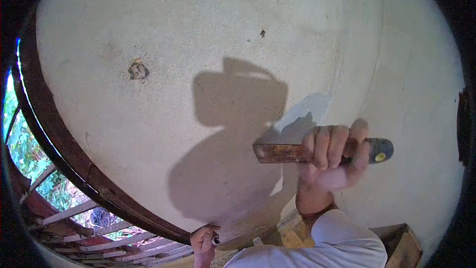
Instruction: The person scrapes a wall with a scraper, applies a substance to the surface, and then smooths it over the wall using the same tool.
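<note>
My right hand point(334, 154) is wrapped round a scraper-like tool point(280, 153) with a dark handle end and a yellow dot. Its flat, brownish blade points left, close to the pale wall point(163, 30). Just above the blade, a smoother grey patch point(315, 106) shows on the wall. Low in the view, my left hand point(203, 240) has its fingers curled round a small dark, round-ended object point(215, 239), too small to make out. The wall has a chipped hole point(138, 69) and a smaller dark pit point(263, 33).
On the left, a dark window frame point(111, 193) with slats point(74, 212) curves past green foliage point(49, 178). A brown box-like object point(404, 248) stands at the lower right, near a yellowish object point(295, 231). A head-shaped shadow falls on the wall.
</note>
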### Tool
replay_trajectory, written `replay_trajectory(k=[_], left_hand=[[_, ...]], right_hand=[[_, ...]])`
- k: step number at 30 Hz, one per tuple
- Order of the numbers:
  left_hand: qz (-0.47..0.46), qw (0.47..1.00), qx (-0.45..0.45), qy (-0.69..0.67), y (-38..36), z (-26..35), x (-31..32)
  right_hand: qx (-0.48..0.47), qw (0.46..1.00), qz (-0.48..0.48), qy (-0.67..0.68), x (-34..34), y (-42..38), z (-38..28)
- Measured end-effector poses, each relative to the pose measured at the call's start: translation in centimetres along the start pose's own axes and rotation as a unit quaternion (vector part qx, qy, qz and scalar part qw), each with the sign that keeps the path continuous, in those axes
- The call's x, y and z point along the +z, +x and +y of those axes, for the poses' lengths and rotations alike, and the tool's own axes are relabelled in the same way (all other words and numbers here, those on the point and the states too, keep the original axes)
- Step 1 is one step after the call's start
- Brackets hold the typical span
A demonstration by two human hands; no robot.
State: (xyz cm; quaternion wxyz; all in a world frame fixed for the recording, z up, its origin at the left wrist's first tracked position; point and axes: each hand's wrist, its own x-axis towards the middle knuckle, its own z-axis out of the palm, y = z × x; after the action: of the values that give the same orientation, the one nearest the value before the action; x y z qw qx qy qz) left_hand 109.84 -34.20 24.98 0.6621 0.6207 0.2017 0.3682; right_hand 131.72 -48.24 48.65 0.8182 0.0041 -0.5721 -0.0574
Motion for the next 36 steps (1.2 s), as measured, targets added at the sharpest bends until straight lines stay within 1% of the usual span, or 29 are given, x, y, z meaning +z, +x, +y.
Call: replay_trajectory(k=[1,2,3,5,9,11,12,14,16,17,18,19,20,22,23,24,25,26,27,29,30,32,33,35,36], left_hand=[[-0.001,1.0,-0.021,-0.021,-0.2,-0.4,-0.3],[-0.001,0.998,-0.041,-0.043,-0.2,-0.6,-0.3],[-0.004,0.998,-0.041,-0.043,-0.2,-0.9,-0.2],[0.008,0.998,0.015,-0.061,-0.1,-1.3,0.2],[0.03,0.997,-0.012,-0.064,-0.2,-0.6,0.4],[0.004,0.998,-0.007,-0.059,0.0,-0.6,0.0],[0.003,0.998,-0.008,-0.058,-0.1,-0.5,-0.1],[0.011,0.996,-0.056,-0.07,-0.1,-0.4,-0.2],[0.005,0.997,-0.053,-0.055,-0.1,0.1,-0.1],[-0.001,0.998,-0.05,-0.04,-0.2,0.3,-0.2],[0.0,0.998,-0.049,-0.04,-0.2,-0.1,-0.4],[0.001,0.998,-0.028,-0.048,-0.1,-0.7,-0.5],[0.002,0.998,-0.007,-0.056,-0.1,-1.1,-0.6],[-0.005,0.998,-0.008,-0.054,-0.2,-1.3,-0.7],[-0.009,0.998,-0.009,-0.055,-0.2,-1.2,-0.6],[-0.009,0.998,-0.008,-0.054,-0.1,-1.4,-0.6],[-0.008,0.998,0.022,-0.059,0.1,-1.5,-0.4],[-0.007,0.997,0.052,-0.065,0.2,-1.4,-0.2],[-0.009,0.997,0.052,-0.064,0.0,-1.2,-0.3],[0.03,0.993,-0.112,-0.034,-0.4,0.2,-0.2],[0.028,0.993,-0.112,-0.033,-0.3,-0.1,-0.2],[0.026,0.999,0.037,-0.026,-0.1,-1.3,-0.4],[0.025,0.999,0.038,-0.026,0.0,-1.7,-0.5],[-0.018,0.996,0.048,-0.078,0.2,-1.8,-0.8],[-0.018,0.996,0.047,-0.077,0.1,-1.9,-0.8]], right_hand=[[0.021,0.999,0.013,-0.027,0.1,-0.2,0.5],[0.024,0.999,0.003,-0.025,-0.1,-0.1,0.3],[0.022,0.999,0.003,-0.027,-0.2,0.2,-0.3],[-0.018,0.999,0.028,-0.008,-0.1,0.6,-1.5],[-0.018,1.0,0.006,0.015,-0.1,0.3,-0.9],[0.038,0.999,-0.013,-0.029,0.2,0.0,0.3],[0.021,0.999,-0.007,-0.024,0.7,0.4,0.2],[0.004,1.0,-0.01,-0.007,0.3,1.2,-1.2],[-0.025,1.0,-0.009,0.007,-0.1,1.6,-1.9],[-0.026,1.0,-0.009,0.007,0.1,0.9,-1.1],[0.017,0.999,0.052,0.0,0.7,0.0,0.2],[0.059,0.992,0.113,-0.007,1.1,-0.6,0.9],[0.057,0.992,0.115,-0.008,1.0,-0.6,0.8],[0.032,0.998,0.056,-0.002,0.8,-0.4,0.4],[0.031,0.998,0.056,-0.002,0.5,-0.2,-0.1],[0.009,1.0,0.024,0.002,0.0,0.2,-0.8],[-0.013,1.0,-0.009,0.005,-0.2,0.3,-1.2],[-0.012,1.0,0.023,0.005,0.3,-0.1,-0.6],[-0.014,1.0,0.023,0.005,0.4,-0.3,-0.2],[0.016,0.999,-0.015,-0.038,0.3,-0.5,0.1],[0.014,0.999,-0.014,-0.039,0.3,-0.3,-0.4],[0.007,1.0,-0.002,-0.001,0.0,0.1,-1.5],[0.006,1.0,-0.003,-0.002,0.1,0.1,-1.3],[0.015,0.998,0.054,-0.029,0.6,-0.6,0.0],[0.05,0.998,0.022,-0.015,0.0,-1.0,0.8]])
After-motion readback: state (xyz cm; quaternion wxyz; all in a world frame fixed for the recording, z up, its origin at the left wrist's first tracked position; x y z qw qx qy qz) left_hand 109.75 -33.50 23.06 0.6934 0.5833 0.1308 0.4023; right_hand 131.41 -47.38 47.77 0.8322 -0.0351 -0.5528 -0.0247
